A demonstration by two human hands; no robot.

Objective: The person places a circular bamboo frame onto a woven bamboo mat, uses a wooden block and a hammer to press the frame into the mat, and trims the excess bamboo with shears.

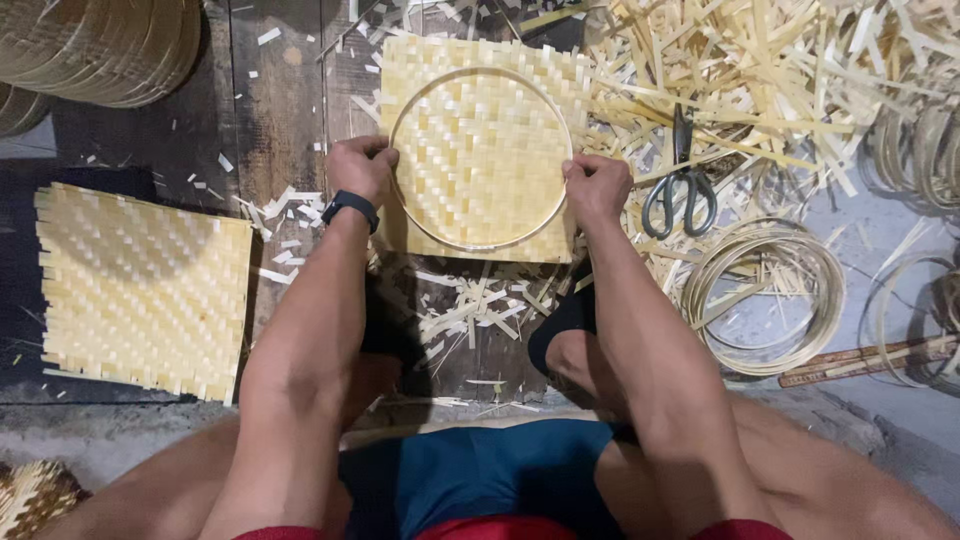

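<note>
At nine o'clock on the thin bamboo hoop [480,160], the left hand [362,168] is curled tight, fingers folded over the rim and pressing it down; a dark wristband [350,205] sits just behind it. Across at three o'clock on the same ring, the right hand [597,187] grips in the same closed fist, knuckles up, thumb tucked toward the hoop. Neither hand shows any gap between fingers and ring.

The hoop lies flat on a square woven bamboo mat [482,100], its circle nearly filling the mat and reaching close to the edges at six and twelve o'clock. The mat rests on a dark wooden board [280,100] strewn with short pale offcuts.

Just beyond the right hand, at three o'clock, a pair of black-handled scissors [682,185] lies among loose bamboo strips [760,70]. Farther out at four o'clock sits a coil of thin bamboo rings [765,295]. Well apart at eight o'clock from the left hand lies a second woven mat [140,290], flat on the board. At ten o'clock, in the far corner, is a stack of finished woven baskets [110,50].
</note>
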